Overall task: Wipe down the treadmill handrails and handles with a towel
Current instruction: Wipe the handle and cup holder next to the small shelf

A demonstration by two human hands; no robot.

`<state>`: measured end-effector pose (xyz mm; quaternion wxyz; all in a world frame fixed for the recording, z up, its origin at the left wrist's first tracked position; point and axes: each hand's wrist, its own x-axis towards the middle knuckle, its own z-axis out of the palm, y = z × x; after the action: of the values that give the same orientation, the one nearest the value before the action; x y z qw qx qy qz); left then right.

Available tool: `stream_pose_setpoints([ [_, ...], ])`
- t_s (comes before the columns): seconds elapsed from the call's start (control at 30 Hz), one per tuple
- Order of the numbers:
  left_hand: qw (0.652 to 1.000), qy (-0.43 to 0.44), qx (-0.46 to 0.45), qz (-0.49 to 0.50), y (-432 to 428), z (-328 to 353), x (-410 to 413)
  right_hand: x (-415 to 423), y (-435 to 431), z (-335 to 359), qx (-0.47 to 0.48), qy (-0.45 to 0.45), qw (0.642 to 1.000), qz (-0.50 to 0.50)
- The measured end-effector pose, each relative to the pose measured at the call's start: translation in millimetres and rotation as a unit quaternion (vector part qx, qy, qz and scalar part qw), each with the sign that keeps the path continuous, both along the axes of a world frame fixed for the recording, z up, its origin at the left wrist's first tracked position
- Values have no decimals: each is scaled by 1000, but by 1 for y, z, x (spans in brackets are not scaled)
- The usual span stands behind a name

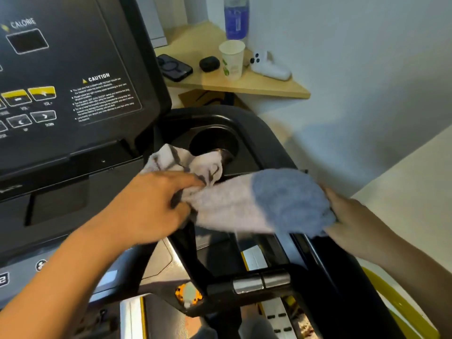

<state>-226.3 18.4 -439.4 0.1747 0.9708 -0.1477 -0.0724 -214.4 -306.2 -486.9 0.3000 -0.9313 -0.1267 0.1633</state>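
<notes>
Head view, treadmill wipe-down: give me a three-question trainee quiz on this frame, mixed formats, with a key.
1. True or false: both the left hand and the right hand grip the towel.
2. Multiple choice: which end of the towel is blue? A) the end at the right hand B) the end at the left hand C) neither
3. Fill in: on the wooden shelf, the paper cup stands between the white controller and the black ____ case.

Key: 1 true; 2 A; 3 earbud
</notes>
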Motion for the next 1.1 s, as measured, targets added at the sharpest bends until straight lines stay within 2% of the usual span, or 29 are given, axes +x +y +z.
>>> stream_pose_setpoints([
  [0.07, 1000, -12, 5, -27, 0, -7, -12, -1, -4, -6, 73, 46, 996, -16],
  [0.13, 1000, -4, 0, -24, -10, -12, -11, 11, 3, -11, 66, 30, 997, -16],
  [0.2, 999, 16, -22, -24, -25, -14, -1, 26, 19, -13, -33, -38, 998, 46],
  [0.27, 999, 22, -21, -35, -39, -17, 10, 38, 45, -10, -184, -103, 973, 98],
  [0.3, 999, 27, -7, -40, -45, -19, 14, 43, 59, -7, -216, -123, 962, 117],
  [0.37, 998, 31, 46, -43, -52, -23, 19, 49, 80, -2, -212, -149, 951, 170],
  [0.47, 994, 7, 100, -41, -53, -27, 20, 49, 73, -7, -125, -202, 947, 217],
  [0.57, 990, -27, 126, -47, -49, -33, 20, 46, 35, -15, -37, -173, 977, 121],
  [0.63, 989, -55, 128, -48, -53, -37, 22, 39, 14, -15, 37, -66, 997, 13],
  [0.7, 986, -82, 133, -53, -64, -40, 22, 26, -4, -16, 88, 60, 992, -65],
  [0.73, 985, -88, 135, -53, -70, -41, 22, 17, -12, -16, 92, 95, 988, -84],
  [0.83, 988, -76, 118, -62, -85, -43, 30, 1, -29, -12, 29, 99, 991, -82],
  [0.93, 994, -37, 70, -78, -93, -43, 42, 9, -11, -11, -93, 34, 995, -27],
  [1.03, 996, -50, 24, -66, -95, -48, 46, 33, 21, -20, -118, -48, 991, -29],
  [1.1, 997, -59, 4, -51, -95, -49, 46, 48, 33, -21, -121, -62, 990, -32],
])
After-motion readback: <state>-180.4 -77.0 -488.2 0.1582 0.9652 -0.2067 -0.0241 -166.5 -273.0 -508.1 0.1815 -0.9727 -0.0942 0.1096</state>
